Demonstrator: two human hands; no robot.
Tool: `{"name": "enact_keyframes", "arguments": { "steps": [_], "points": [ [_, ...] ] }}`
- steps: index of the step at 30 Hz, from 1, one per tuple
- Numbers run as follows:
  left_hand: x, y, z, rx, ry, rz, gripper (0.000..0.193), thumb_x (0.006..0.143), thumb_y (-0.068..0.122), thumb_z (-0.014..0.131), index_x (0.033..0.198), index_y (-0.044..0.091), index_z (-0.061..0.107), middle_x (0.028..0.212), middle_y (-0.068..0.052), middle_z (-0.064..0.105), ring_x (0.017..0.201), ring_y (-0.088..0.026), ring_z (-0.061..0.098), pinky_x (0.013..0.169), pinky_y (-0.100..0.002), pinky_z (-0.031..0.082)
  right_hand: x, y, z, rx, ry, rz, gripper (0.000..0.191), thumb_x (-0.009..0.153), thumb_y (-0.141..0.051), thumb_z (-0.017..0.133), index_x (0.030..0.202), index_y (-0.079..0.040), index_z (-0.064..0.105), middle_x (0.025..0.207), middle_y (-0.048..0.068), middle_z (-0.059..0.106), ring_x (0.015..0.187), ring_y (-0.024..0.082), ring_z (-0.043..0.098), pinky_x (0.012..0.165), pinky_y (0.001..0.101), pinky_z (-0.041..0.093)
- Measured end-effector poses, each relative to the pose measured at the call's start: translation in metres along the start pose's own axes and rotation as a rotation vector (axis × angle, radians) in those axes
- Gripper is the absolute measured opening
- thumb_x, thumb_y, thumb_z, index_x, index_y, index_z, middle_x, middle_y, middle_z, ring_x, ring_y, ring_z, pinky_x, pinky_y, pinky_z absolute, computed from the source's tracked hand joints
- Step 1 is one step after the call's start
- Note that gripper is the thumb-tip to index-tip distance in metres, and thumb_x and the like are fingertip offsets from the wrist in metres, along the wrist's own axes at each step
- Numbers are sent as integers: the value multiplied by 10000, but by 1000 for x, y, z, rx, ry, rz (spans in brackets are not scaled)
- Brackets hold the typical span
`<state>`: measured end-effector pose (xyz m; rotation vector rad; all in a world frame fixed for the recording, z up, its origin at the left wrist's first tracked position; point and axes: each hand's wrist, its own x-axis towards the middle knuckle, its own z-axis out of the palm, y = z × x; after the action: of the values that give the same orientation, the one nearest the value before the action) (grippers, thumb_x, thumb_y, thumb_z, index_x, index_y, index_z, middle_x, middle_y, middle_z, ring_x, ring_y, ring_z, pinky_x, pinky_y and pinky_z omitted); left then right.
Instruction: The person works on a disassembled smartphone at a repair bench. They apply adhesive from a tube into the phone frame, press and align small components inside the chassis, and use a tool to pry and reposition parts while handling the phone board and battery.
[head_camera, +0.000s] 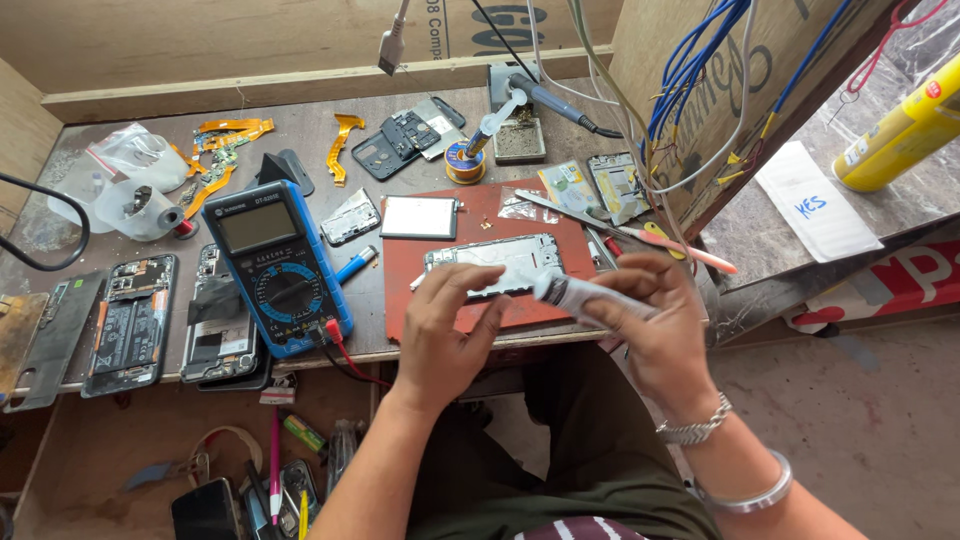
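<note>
**Holding a glue tube over an opened phone**

Gripping a white glue tube (575, 293), my right hand (650, 320) has its fingers clamped round the body, nozzle end pointing left. My left hand (445, 325) rests with fingers loosely curled and holding nothing, its fingertips touching the phone frame (492, 262) on the red mat (480, 215). A blue multimeter (275, 265) lies to the left, beside two opened phones (130, 325).

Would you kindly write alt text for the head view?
Two hands work over a phone frame on a red mat: the right hand holds a white tube, the left hand touches the frame. A blue multimeter lies left.
</note>
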<state>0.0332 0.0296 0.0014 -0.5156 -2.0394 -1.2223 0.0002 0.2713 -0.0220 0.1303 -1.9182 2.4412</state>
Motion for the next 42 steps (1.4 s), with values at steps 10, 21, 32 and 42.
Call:
{"name": "enact_keyframes", "arguments": {
  "steps": [10, 21, 32, 42],
  "points": [
    [-12, -10, 3, -175, -83, -281, 145, 823, 53, 827, 959, 57, 776, 835, -42, 697, 714, -135, 644, 532, -240, 509, -11, 24, -6, 22, -255, -142, 473, 868, 63, 745, 1263, -57, 515, 1070, 141, 720, 967, 185, 713, 806, 327, 646],
    [-16, -10, 4, -100, -70, -187, 145, 799, -32, 735, 912, 58, 747, 850, -39, 687, 780, -155, 668, 642, -251, 595, -17, 16, -12, -114, -213, -278, 403, 871, 98, 763, 1192, -36, 560, 1073, 141, 728, 1010, 163, 709, 873, 295, 605],
    [-22, -16, 9, -27, 23, -199, 120, 785, -18, 740, 876, 55, 713, 804, -30, 668, 679, -140, 594, 600, -253, 508, -27, -9, 1, -426, -306, -725, 263, 835, 76, 778, 1016, -61, 645, 1022, 123, 748, 964, 199, 730, 850, 322, 590],
    [-31, -25, 9, -145, 28, -195, 59, 863, 12, 535, 893, 47, 571, 843, -50, 580, 698, -151, 532, 640, -284, 465, -17, 5, -4, 65, 51, -284, 258, 996, 18, 669, 1212, -40, 540, 1062, 130, 715, 937, 222, 737, 822, 359, 658]
  ]
}}
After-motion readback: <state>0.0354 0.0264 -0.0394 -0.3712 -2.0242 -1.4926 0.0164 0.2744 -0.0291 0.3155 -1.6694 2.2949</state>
